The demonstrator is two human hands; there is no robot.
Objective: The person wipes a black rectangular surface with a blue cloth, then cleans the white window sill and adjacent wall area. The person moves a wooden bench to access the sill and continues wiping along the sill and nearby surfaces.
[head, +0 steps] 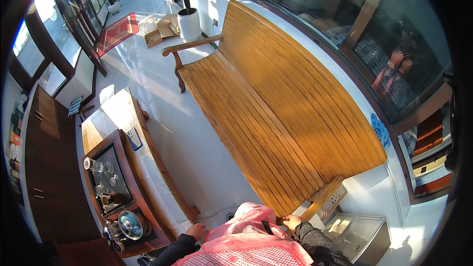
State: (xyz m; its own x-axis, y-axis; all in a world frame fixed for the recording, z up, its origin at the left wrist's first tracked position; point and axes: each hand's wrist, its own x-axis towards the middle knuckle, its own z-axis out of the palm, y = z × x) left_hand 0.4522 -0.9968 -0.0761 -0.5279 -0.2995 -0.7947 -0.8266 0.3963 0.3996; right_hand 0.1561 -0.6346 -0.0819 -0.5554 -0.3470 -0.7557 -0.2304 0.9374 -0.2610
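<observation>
My right hand point(292, 222) is curled over the front end of the near armrest point(322, 199) of a slatted wooden bench point(255, 107). My left hand point(197, 231) hangs beside the near corner of a stone-topped tea table point(157, 186); its fingers are partly hidden, and I cannot tell whether it touches the edge. Between my hands is a pink checked apron point(240, 245) over my body. On the table, a wooden tea tray point(135, 188) carries glass cups point(114, 180), a glass jar point(94, 165) and a glass-lidded pot point(130, 224).
A phone point(133, 138) lies on the table. A glossy floor point(207, 155) runs between table and bench. Beyond stand cardboard boxes point(162, 31), a white planter point(189, 24) and a red mat point(119, 34). A blue cloth point(380, 131) lies behind the bench; a metallic cabinet point(356, 234) stands right.
</observation>
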